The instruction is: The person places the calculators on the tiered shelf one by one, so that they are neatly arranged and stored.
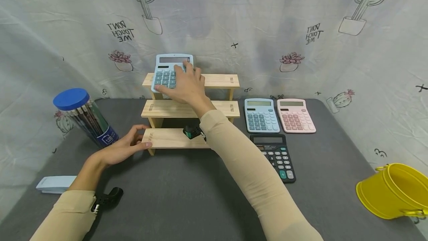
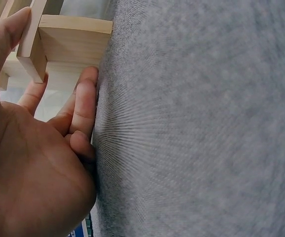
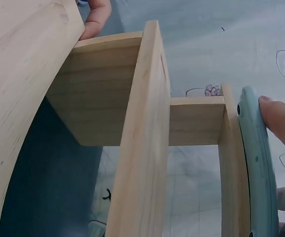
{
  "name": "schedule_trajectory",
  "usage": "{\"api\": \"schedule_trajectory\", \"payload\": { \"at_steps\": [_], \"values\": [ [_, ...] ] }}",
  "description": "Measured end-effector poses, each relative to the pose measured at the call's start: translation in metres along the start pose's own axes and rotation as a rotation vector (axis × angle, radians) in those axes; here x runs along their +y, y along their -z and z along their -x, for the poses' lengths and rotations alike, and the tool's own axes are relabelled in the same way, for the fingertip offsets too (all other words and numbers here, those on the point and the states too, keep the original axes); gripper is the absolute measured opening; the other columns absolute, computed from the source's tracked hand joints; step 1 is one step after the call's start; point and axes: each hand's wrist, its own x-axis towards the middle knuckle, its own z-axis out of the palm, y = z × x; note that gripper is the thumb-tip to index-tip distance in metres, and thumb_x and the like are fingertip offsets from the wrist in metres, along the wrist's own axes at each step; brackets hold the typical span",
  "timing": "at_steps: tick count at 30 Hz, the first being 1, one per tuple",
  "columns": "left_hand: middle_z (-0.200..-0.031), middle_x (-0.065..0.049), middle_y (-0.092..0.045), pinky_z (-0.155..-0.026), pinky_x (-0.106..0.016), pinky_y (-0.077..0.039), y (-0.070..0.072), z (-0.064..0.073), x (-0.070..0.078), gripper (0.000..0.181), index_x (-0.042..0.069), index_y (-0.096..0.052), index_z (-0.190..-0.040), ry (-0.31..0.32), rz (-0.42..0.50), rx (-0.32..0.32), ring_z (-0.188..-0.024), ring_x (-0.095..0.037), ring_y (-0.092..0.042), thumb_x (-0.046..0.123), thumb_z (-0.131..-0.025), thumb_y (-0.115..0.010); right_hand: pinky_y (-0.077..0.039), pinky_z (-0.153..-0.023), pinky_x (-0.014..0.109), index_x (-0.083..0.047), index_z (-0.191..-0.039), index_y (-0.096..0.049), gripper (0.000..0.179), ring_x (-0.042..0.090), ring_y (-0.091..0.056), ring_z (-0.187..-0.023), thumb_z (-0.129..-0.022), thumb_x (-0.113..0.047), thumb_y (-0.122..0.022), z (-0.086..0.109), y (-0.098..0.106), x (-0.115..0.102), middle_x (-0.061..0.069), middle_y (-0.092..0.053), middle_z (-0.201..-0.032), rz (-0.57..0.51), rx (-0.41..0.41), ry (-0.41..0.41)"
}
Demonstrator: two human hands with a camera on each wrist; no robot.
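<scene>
A three-step wooden stand (image 1: 174,109) rises at the back of the grey table. On its top step lies a light blue calculator (image 1: 162,73), its display facing up and forward. My right hand (image 1: 190,86) grips that calculator from above, thumb at the lower left edge and fingers spread across its right side, hiding some keys. Seen edge-on in the right wrist view, the calculator (image 3: 258,163) lies against the top board. Down at the left end of the lowest step, my left hand (image 1: 122,148) holds the board, thumb at the front corner and fingers behind.
Right of the stand lie another blue calculator (image 1: 261,116), a pink calculator (image 1: 295,116) and a black calculator (image 1: 289,159) partly under my right sleeve. A blue-lidded pencil jar (image 1: 88,118) and a pale blue stapler-like object (image 1: 55,184) are left; a yellow bucket (image 1: 384,192) is right.
</scene>
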Motion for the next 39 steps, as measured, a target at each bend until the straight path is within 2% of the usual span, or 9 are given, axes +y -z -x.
{"api": "schedule_trajectory", "payload": {
  "at_steps": [8,14,18,26,31,36,39],
  "values": [
    [-0.148,-0.03,-0.044,-0.102,-0.06,-0.039,0.0,0.0,-0.001,0.07,0.02,-0.009,-0.155,0.008,0.011,-0.004,-0.134,-0.043,-0.048,0.04,-0.106,-0.055,-0.032,-0.115,0.049,-0.027,-0.162,-0.03,0.096,0.031,-0.025,-0.148,-0.087,-0.084,-0.049,0.0,-0.001,-0.002,0.003,-0.016,-0.17,0.038,0.019,-0.004],
    [-0.151,-0.03,-0.042,-0.102,-0.06,-0.039,0.0,0.0,-0.002,0.072,0.02,-0.007,-0.157,0.011,0.018,-0.003,-0.135,-0.044,-0.046,0.04,-0.107,-0.055,-0.025,-0.121,0.052,-0.021,-0.165,-0.016,0.101,0.039,-0.017,-0.155,-0.09,-0.081,-0.047,0.003,0.0,0.001,0.009,-0.013,-0.17,-0.057,0.044,-0.004],
    [-0.152,-0.03,-0.041,-0.102,-0.059,-0.039,-0.001,0.0,-0.002,0.072,0.019,-0.007,-0.157,0.005,0.024,-0.003,-0.136,-0.043,-0.046,0.04,-0.107,-0.055,-0.025,-0.121,0.053,-0.02,-0.165,-0.016,0.1,0.038,-0.016,-0.155,-0.091,-0.079,-0.049,0.009,0.004,0.007,0.009,-0.014,-0.17,-0.087,0.069,0.011],
    [-0.149,-0.029,-0.044,-0.102,-0.057,-0.039,0.0,-0.001,-0.002,0.072,0.018,-0.007,-0.157,-0.005,0.013,0.003,-0.134,-0.042,-0.047,0.039,-0.107,-0.055,-0.032,-0.117,0.051,-0.019,-0.165,-0.015,0.102,0.033,-0.021,-0.153,-0.09,-0.078,-0.052,0.031,0.017,0.031,0.008,-0.019,-0.168,-0.049,0.1,0.053],
    [-0.149,-0.03,-0.043,-0.101,-0.057,-0.04,0.001,0.0,-0.001,0.072,0.019,-0.008,-0.156,-0.002,0.002,0.007,-0.134,-0.043,-0.047,0.039,-0.107,-0.055,-0.031,-0.117,0.052,-0.017,-0.165,-0.015,0.103,0.034,-0.023,-0.152,-0.091,-0.076,-0.054,0.047,0.026,0.051,0.008,-0.021,-0.167,-0.029,0.112,0.092],
    [-0.151,-0.031,-0.04,-0.101,-0.058,-0.039,0.0,0.001,-0.001,0.071,0.02,-0.009,-0.156,0.007,0.005,0.008,-0.135,-0.044,-0.046,0.039,-0.107,-0.055,-0.03,-0.116,0.056,-0.019,-0.165,-0.015,0.102,0.036,-0.023,-0.152,-0.09,-0.076,-0.055,0.064,0.036,0.068,0.009,-0.022,-0.166,-0.026,0.099,0.106],
    [-0.152,-0.031,-0.04,-0.102,-0.058,-0.039,-0.001,-0.001,-0.001,0.07,0.02,-0.009,-0.156,0.004,0.011,0.003,-0.135,-0.044,-0.045,0.039,-0.107,-0.055,-0.029,-0.116,0.06,-0.019,-0.164,-0.019,0.1,0.038,-0.023,-0.151,-0.09,-0.074,-0.058,0.077,0.038,0.078,0.01,-0.024,-0.166,-0.041,0.117,0.121]
  ]
}}
